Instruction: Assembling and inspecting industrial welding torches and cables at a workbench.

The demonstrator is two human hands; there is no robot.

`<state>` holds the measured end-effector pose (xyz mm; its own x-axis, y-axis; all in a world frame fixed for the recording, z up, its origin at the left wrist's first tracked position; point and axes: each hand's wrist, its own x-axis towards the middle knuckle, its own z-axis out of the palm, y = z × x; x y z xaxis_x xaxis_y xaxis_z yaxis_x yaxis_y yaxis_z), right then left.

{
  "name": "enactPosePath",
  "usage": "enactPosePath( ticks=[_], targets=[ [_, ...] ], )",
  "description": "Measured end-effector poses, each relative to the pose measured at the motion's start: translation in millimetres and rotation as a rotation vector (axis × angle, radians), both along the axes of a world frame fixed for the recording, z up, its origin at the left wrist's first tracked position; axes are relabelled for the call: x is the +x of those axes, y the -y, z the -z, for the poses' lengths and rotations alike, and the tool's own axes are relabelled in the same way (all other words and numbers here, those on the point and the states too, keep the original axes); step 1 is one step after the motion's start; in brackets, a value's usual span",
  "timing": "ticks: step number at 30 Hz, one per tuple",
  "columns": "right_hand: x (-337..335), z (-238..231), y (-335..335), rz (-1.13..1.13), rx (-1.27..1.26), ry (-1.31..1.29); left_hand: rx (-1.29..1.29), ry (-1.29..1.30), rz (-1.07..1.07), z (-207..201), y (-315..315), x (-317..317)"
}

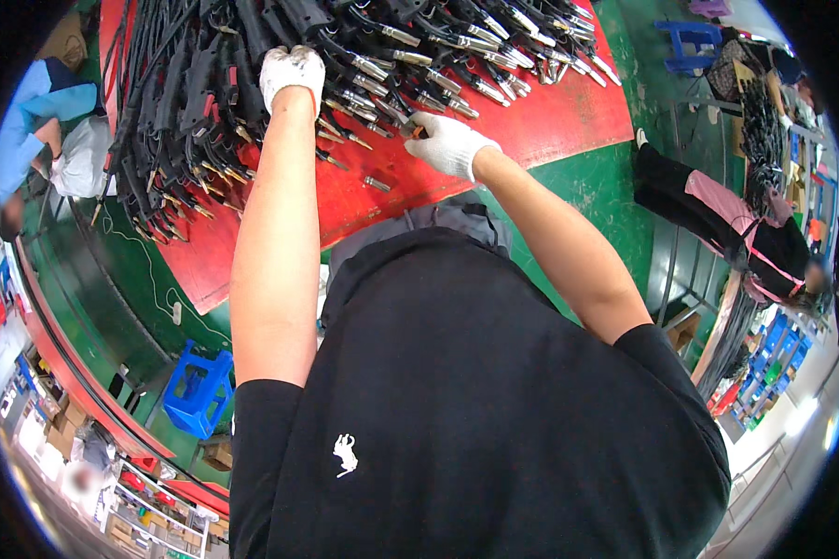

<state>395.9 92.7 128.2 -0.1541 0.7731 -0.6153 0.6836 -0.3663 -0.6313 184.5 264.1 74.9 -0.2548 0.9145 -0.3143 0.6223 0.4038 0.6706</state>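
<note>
Black welding torches (200, 84) with their cables lie in a thick heap on a red-topped table (569, 116). Many at the right end in silver metal nozzles (443, 82), while those at the left show thin brass-coloured tips (219, 172). My left hand (292, 76), in a white glove, is closed among the torches, apparently round one black torch body; the fingers hide most of it. At the row of nozzles my gloved right hand (449, 146) pinches with thumb and forefinger a small part I cannot make out. One loose silver nozzle (377, 184) lies on the red surface between my forearms.
At the left a person in blue (37, 121) sits beside a pale plastic bag (82, 158). A blue stool (199, 389) stands on the green floor, near a white cable (149, 265). At the right are another person in black and pink (718, 210) and a blue stool (688, 45).
</note>
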Motion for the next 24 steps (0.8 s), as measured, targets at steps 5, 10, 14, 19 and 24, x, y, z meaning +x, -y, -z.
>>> enactPosePath(
  ticks=[5, 10, 14, 19, 24],
  targets=[
    [6, 8, 4, -0.009, -0.022, 0.005, -0.046, 0.021, 0.001, -8, 1, 5],
    [1, 19, 0, -0.013, 0.02, -0.025, -0.056, -0.038, 0.082, -12, 1, -2],
    [3, 8, 4, 0.006, 0.024, -0.059, -0.043, -1.037, 1.026, -59, 2, 9],
    [-3, -11, -2, 0.032, -0.048, -0.281, 0.099, -0.755, 0.87, -66, 2, -34],
    [-29, -21, -16, 0.135, -0.299, -0.565, 0.145, -0.661, 0.861, -28, -26, -91]
  ],
)
